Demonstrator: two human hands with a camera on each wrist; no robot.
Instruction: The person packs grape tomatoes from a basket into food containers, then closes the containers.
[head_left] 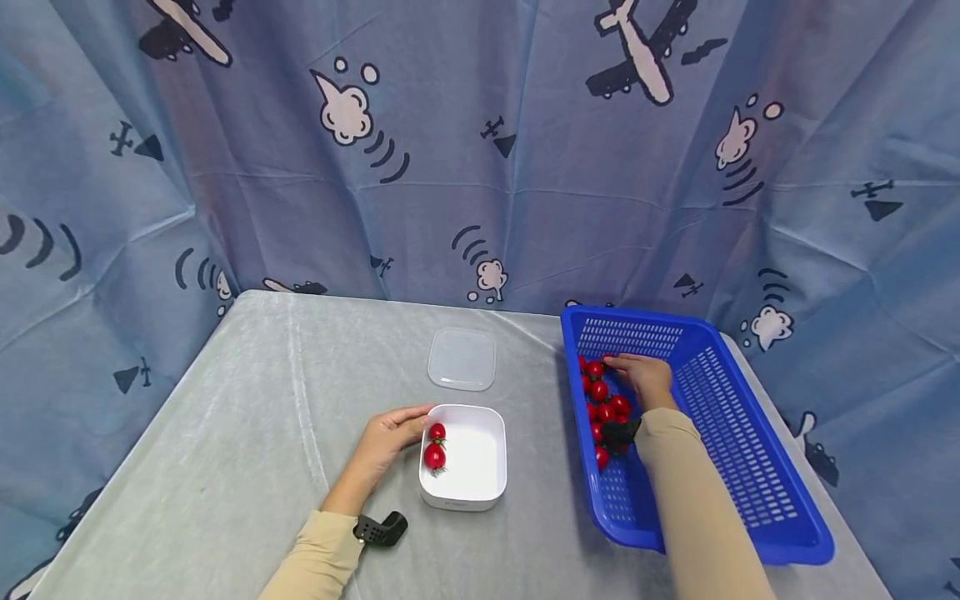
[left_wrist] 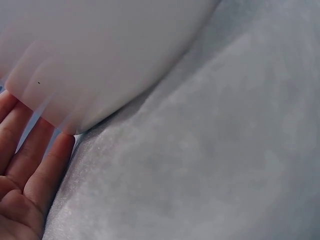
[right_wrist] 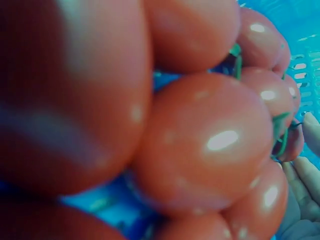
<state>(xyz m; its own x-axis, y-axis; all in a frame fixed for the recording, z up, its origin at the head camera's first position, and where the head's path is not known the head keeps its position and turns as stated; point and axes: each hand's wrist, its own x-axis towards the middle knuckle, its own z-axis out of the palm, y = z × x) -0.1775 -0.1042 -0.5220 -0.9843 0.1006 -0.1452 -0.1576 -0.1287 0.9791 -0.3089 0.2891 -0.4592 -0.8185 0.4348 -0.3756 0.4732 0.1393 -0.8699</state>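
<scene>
Right hand [head_left: 647,380] is dipped into blue basket [head_left: 750,467], fingertips brought to a tomato [right_wrist: 295,146] at the far end of the tomato pile [head_left: 598,390]; whether it is pinched or only touched cannot be told. White box [head_left: 477,454] is steadied at its left side by near-straight fingers of left hand [head_left: 392,435], nothing gripped. Two tomatoes [head_left: 434,456] are seated inside, along the left; clear lid [head_left: 462,360] is placed beyond. Pinch should be kept light, green stems [right_wrist: 281,120] freed from neighbours, basket rim cleared, box braced without pushing.
</scene>
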